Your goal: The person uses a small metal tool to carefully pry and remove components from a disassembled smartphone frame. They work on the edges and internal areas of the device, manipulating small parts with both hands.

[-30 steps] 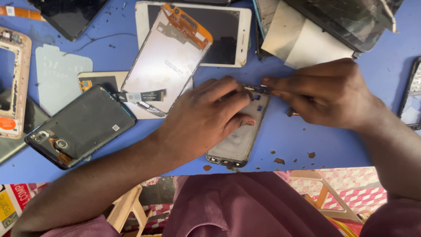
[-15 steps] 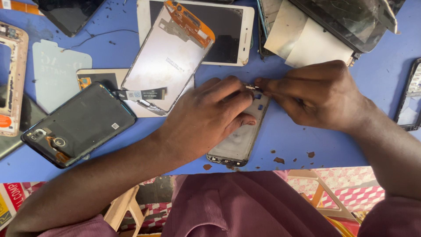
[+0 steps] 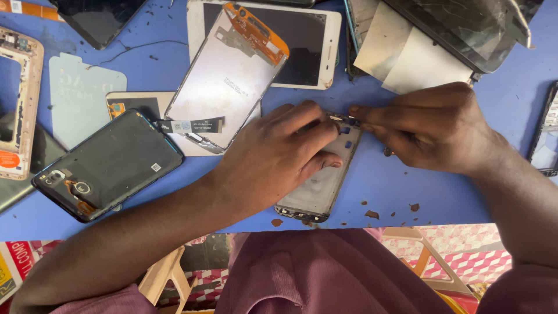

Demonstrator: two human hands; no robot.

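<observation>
Pinching the top edge of the phone frame (image 3: 319, 189) as before, the left hand (image 3: 279, 154) and right hand (image 3: 433, 125) have barely shifted.

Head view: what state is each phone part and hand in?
Grey phone frame: flat on the blue table, pinned.
Left hand: pressing the frame.
Right hand: pinching at the frame's top edge.
Dark phone back: lying untouched.
White display panel: face down, ribbon exposed.

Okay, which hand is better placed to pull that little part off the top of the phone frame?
Probably the right hand: its fingertips already pinch at the phone frame top edge, while the left hand lies across it, holding it down.
</observation>
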